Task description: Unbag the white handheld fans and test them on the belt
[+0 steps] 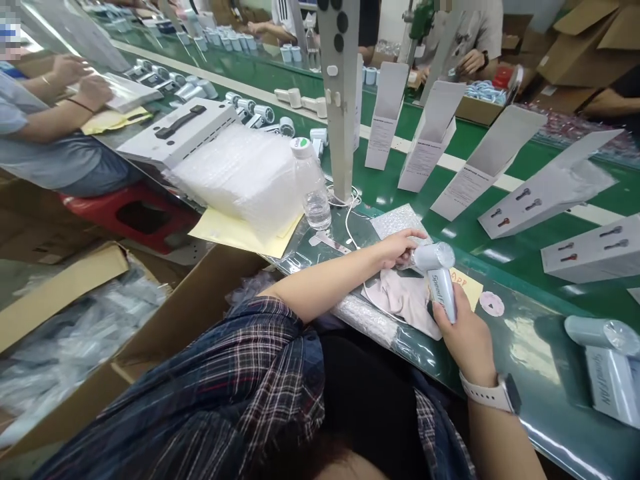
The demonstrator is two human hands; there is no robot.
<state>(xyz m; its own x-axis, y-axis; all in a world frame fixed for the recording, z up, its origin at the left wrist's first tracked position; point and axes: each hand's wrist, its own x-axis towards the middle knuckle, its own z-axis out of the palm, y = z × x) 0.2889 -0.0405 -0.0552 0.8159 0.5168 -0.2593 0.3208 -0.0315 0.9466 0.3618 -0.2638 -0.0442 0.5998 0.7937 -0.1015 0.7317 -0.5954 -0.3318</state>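
Observation:
A light-blue handheld fan [441, 287] with "Speed FAN" printed on its handle is tilted above the bench, and my right hand [465, 330] is closed around that handle. At the rear end of the fan's head sits my left hand [397, 248], its fingers bent and the index finger reaching forward. What those fingers pinch is partly hidden. Beneath the fan lies a crumpled pale cloth [400, 297], beside a white cable [351, 227]. Bubble wrap [400, 221] lies just beyond my left hand. Another fan [607, 367] in clear wrap rests at the right.
Several open white boxes [383, 143] stand on the green conveyor beyond a metal post [341, 100]. A water bottle [311, 187] stands by a stack of plastic sleeves [245, 173]. Left below is a carton [65, 293] of plastic bags. A co-worker's arms [65, 113] show at left.

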